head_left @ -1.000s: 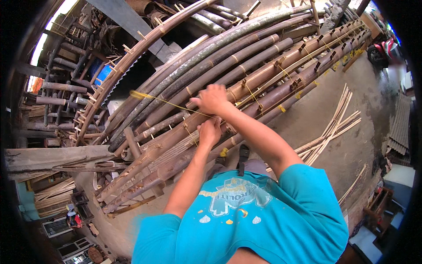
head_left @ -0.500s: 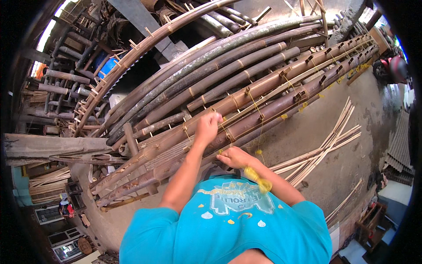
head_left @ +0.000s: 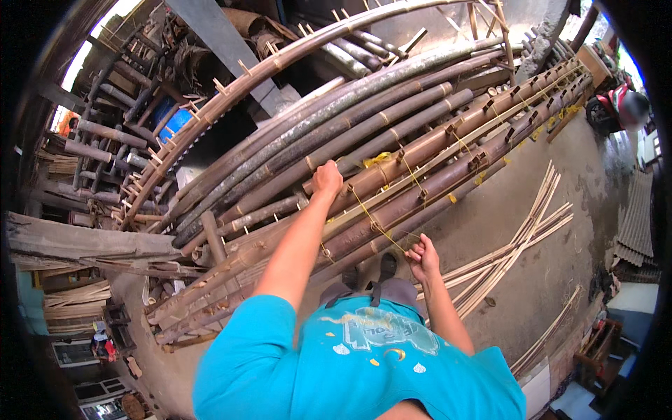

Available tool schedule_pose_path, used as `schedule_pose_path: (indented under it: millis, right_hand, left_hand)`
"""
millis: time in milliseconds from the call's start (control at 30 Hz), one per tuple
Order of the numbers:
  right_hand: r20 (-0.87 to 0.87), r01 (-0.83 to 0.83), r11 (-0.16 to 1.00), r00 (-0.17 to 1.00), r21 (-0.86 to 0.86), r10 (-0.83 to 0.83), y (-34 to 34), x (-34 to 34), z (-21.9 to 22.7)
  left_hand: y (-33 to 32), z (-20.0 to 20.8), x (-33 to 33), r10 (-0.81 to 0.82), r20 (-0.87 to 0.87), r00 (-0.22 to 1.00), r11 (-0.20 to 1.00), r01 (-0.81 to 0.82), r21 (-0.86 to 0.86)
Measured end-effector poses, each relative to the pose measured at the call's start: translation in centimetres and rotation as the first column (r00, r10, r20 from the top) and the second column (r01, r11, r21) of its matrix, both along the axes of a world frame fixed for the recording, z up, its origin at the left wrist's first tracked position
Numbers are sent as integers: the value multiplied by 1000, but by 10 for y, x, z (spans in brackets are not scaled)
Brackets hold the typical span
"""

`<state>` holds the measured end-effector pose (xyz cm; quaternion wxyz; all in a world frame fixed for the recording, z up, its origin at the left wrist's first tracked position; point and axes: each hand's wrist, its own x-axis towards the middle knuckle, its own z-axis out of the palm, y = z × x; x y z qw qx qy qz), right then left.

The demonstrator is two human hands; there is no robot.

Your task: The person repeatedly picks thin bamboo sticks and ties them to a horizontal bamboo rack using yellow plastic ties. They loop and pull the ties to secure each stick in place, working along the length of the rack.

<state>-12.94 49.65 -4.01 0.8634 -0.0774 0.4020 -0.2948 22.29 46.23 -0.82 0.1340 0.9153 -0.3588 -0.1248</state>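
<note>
Two long brown bamboo poles run side by side across the middle, an upper pole and a lower pole, with short pegs along them and thin yellow string tied across. My right hand is raised near the lower pole, fingers pinched on the yellow string, which stretches to the poles. My left hand is closed at the far side of the upper pole; what its fingers hold is hidden. Close by, a yellow bundle of string lies against the upper pole.
More bamboo poles lie stacked beyond. A curved, pegged bamboo pole arches at the far left. Split bamboo strips cross on the concrete floor to the right. A wooden beam juts in from the left.
My right hand has moved right, drawing out the string. My left hand has shifted slightly farther away. The yellow bundle that hung at my right wrist now lies by the upper pole.
</note>
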Motion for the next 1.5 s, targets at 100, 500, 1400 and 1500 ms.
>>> schedule_pose_path:
  millis: [100, 500, 1400, 1500]
  right_hand:
    - [43, 157, 986, 986, 59, -159, 6, 2, -16]
    - [172, -355, 924, 928, 144, 330, 119, 121, 49]
    - [-764, -773, -204, 480, -600, 431, 122, 141, 62]
    - [-757, -752, -228, 492, -619, 430, 127, 138, 73]
  left_hand:
    - [9, 13, 14, -107, -59, 992, 994, 107, -15]
    - [214, 52, -53, -280, -225, 933, 942, 221, -254]
    - [193, 69, -16, -396, -565, 724, 888, 145, -437]
    - [146, 80, 24, -408, -548, 730, 674, -164, -720]
